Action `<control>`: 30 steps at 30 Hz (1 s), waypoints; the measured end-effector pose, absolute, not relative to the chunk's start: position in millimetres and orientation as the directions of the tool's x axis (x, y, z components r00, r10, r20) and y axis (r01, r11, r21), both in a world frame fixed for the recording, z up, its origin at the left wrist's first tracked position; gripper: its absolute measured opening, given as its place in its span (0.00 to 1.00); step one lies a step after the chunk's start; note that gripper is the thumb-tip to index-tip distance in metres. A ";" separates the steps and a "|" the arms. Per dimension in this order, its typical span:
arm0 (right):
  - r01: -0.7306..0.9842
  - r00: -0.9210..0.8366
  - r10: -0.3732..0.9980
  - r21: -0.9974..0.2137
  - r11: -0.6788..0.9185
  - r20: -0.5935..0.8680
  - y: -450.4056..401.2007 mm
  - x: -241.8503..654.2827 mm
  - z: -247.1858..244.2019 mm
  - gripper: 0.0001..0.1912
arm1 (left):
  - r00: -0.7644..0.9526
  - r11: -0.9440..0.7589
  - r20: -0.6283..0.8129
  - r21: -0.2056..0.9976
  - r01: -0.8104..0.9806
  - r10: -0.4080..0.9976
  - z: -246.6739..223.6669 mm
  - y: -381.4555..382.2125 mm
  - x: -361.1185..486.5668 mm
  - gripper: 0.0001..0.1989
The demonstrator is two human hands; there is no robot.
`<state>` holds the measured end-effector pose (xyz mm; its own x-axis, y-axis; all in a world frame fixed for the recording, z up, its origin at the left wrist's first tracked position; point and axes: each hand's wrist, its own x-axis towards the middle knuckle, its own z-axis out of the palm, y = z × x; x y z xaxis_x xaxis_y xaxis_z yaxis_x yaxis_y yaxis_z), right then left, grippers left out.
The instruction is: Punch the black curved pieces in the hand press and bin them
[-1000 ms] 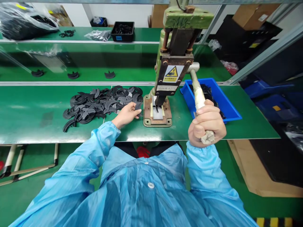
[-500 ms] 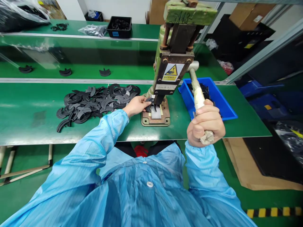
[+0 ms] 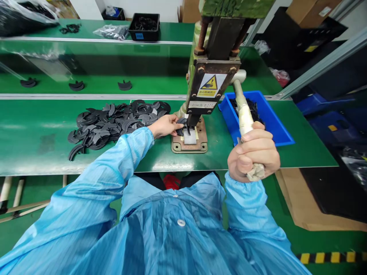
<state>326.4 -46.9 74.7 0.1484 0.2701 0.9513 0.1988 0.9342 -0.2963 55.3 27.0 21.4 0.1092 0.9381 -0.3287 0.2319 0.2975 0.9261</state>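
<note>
My left hand (image 3: 165,126) pinches a black curved part (image 3: 180,128) at the base of a green hand press (image 3: 213,82). The part lies at the press's dark ram (image 3: 194,120), beside a small light metal block (image 3: 189,136) on the base plate; whether the ram touches it I cannot tell. My right hand (image 3: 254,154) is wrapped round the press's lever (image 3: 243,110), whose grip is bound in pale tape. The lever is tilted, its grip end low and toward me. Left of the press spreads a heap of black curved parts (image 3: 114,124).
A blue bin (image 3: 279,128) holding dark parts stands right of the press. Several single curved parts (image 3: 124,85) lie spaced out on the strip behind. A black bin (image 3: 144,35) and a plastic bag (image 3: 113,31) sit on the far ledge. A metal post (image 3: 321,61) rises at right.
The view has shifted slightly, so the press and blue bin appear a little further right. Both hands keep their holds; the lever's angle looks nearly the same.
</note>
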 end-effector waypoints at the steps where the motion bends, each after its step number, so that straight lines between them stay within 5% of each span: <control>1: 0.196 0.146 0.273 -0.298 0.934 0.951 -46.9 326.0 74.5 0.25 | 0.111 0.314 -0.348 0.918 0.242 0.931 23.7 27.4 55.5 0.20; 12: 0.157 0.208 0.242 -0.277 0.948 0.948 -41.2 321.8 71.9 0.25 | 0.142 0.567 -0.583 0.812 0.140 0.800 29.4 37.0 57.1 0.14; 20: 0.113 0.238 0.164 -0.195 0.974 0.957 -29.3 315.5 127.1 0.16 | 0.125 0.538 -0.533 0.843 -0.011 0.837 24.9 18.3 64.3 0.14; 25: 0.102 0.106 0.359 -0.369 0.924 0.927 -11.6 327.4 186.2 0.26 | 0.119 0.442 -0.432 0.894 -0.077 0.894 39.5 -16.5 60.6 0.14; 30: 0.154 0.116 0.545 -0.557 0.816 0.830 -9.8 320.4 116.9 0.22 | 0.177 0.289 -0.266 0.950 -0.121 0.948 66.4 -71.4 42.0 0.18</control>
